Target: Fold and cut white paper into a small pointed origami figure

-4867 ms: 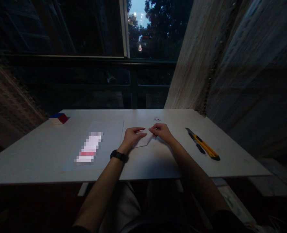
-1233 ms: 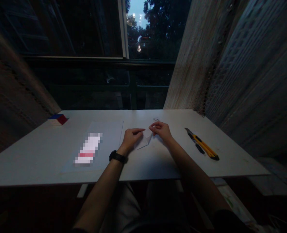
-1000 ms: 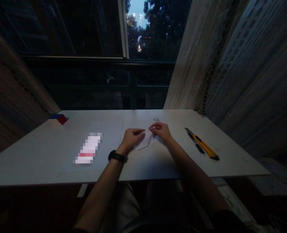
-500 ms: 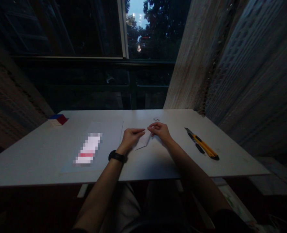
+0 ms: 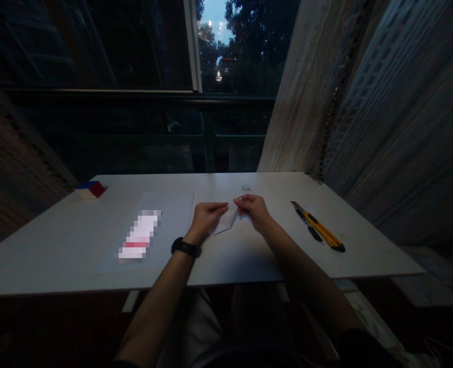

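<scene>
A small folded piece of white paper lies near the middle of the white table. My left hand, with a dark watch on the wrist, presses on the paper's left part with curled fingers. My right hand pinches the paper's upper right corner between fingertips. The light is dim and the folds are hard to make out.
A yellow and black utility knife lies to the right. A larger sheet with a blurred patch lies on the left. A red and blue block sits at the far left corner. A small round thing lies beyond the hands. Curtains hang on both sides.
The paper has been folded narrower since the earliest frame, with my right hand working its upper right corner. Both hands stay nearly where they were.
</scene>
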Tool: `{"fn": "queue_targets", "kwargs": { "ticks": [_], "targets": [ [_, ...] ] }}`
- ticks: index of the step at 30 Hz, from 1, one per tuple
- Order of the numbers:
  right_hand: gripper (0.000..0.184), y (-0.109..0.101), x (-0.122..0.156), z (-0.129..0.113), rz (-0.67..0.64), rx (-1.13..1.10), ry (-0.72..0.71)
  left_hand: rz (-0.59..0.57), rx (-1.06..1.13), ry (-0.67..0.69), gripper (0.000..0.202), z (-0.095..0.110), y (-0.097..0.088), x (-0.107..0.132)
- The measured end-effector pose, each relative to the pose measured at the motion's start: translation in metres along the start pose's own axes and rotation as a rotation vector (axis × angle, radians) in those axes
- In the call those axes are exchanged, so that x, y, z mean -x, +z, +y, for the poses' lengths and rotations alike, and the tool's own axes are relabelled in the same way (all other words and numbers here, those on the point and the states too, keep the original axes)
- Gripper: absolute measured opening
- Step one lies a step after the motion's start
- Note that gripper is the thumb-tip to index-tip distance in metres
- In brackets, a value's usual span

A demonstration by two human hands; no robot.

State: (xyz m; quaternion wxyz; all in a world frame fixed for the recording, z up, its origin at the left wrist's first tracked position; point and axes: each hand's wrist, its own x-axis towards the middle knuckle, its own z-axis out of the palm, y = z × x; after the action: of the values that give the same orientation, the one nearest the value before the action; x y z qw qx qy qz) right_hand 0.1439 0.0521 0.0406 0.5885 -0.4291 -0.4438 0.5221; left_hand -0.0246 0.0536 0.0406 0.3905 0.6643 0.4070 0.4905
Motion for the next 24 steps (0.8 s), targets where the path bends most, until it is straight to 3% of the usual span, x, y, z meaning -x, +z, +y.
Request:
{"fn": "queue_targets", "kwargs": {
  "ticks": [24],
  "targets": [
    [0.032,0.0025,0.0002,-0.0011,0.095,0.096,-0.031,-0.010,-0.086,-0.002,0.028,-0.0012,-0.0003,0.0004]
  ]
}}
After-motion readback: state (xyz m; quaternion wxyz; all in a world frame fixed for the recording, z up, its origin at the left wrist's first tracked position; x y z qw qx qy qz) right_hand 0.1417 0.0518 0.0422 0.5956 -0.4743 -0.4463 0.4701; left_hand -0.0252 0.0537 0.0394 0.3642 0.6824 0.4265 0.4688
